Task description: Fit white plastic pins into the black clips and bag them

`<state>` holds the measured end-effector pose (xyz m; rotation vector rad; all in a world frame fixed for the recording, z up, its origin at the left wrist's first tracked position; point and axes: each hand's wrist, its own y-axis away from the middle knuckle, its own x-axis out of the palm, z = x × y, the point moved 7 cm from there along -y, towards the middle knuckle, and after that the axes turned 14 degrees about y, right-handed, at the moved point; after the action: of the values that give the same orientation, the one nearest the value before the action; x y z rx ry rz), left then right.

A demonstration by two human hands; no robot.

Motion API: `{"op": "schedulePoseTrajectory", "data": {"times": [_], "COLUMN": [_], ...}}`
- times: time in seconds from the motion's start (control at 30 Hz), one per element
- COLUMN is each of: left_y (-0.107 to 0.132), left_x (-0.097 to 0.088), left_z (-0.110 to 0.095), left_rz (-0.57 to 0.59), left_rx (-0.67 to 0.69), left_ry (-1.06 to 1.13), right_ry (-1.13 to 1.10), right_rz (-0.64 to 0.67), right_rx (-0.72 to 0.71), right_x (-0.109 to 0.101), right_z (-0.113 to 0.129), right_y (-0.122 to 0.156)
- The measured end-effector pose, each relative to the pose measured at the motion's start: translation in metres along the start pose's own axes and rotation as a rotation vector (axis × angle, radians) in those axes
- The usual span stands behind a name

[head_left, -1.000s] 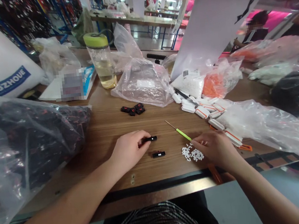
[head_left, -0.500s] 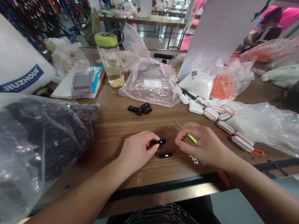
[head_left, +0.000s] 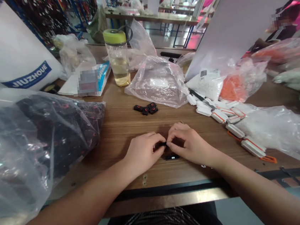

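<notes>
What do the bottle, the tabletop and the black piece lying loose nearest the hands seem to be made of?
Bottle: probably clear, glossy plastic, since pale liquid shows through; possibly glass.
Tabletop: low-sheen wood or laminate, from its brown grain; can't tell which.
Loose black piece: perhaps matte moulded plastic, judging by its dark, straight-edged body; too small to be sure.

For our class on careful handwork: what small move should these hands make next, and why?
Probably a gentle press by the right hand against the small, narrow black plastic piece, while the left hand steadies it: the left pinches that piece, and the right's fingertips are at its exposed end.
</notes>
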<state>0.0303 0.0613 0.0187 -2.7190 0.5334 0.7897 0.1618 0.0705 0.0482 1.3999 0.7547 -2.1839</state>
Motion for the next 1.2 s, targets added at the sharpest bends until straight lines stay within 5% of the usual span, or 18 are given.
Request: {"op": "schedulePoseTrajectory", "data": {"times": [0.13,0.57,0.73,0.9,1.03,1.2], "left_y": [0.0,0.001,0.003,0.005,0.004,-0.001], "left_x": [0.001,0.001,0.001,-0.002,-0.008,-0.024], "left_z": [0.002,0.001,-0.002,-0.007,-0.005,0.007], "left_rz": [-0.007,-0.015,-0.023,-0.02,-0.069,-0.231], "left_rx": [-0.004,-0.01,0.016,0.054,0.044,0.024], "left_ry": [0.005,0.012,0.015,0.063,0.119,0.076], "right_ry": [0.2,0.335,0.241,0.247,0.241,0.219], "right_rz": [0.036,0.046,-0.052,0.026,0.072,0.126], "right_rx": [-0.047,-0.135,0.054,0.136,0.071,0.001], "right_x": [-0.006,-0.011,-0.024,0.001,0.014,0.013], "right_z": [0.011,0.022,-0.02,-0.059,-0.059,-0.049], "right_y": [0.0,0.005,-0.037,-0.099,-0.118,-0.106]}}
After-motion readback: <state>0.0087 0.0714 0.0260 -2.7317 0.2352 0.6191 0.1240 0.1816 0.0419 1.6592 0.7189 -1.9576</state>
